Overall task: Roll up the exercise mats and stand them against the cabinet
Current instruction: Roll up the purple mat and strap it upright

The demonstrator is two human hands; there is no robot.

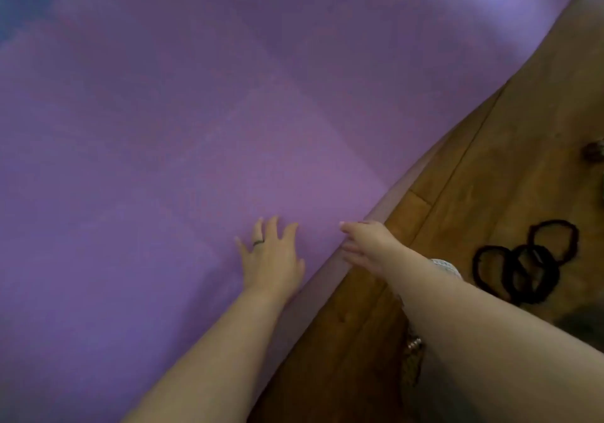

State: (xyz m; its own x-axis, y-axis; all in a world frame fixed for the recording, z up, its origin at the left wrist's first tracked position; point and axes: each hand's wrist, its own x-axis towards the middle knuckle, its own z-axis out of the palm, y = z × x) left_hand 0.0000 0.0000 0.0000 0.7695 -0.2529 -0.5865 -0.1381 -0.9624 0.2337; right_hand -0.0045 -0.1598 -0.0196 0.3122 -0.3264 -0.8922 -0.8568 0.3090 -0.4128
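The left grip [271,256] wears a thin dark ring [258,242] on its ring finger, a plain narrow band. The left forearm [209,350] and the right forearm [483,318] are bare down to the edge of view. On the right grip [366,246] the one fingernail that shows looks pale. A scrap of light patterned cloth [446,265] peeks from behind the right forearm.

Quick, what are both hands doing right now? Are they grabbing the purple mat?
Left hand: open, pressed flat on the purple mat.
Right hand: open, touching the mat's edge, not gripping it.
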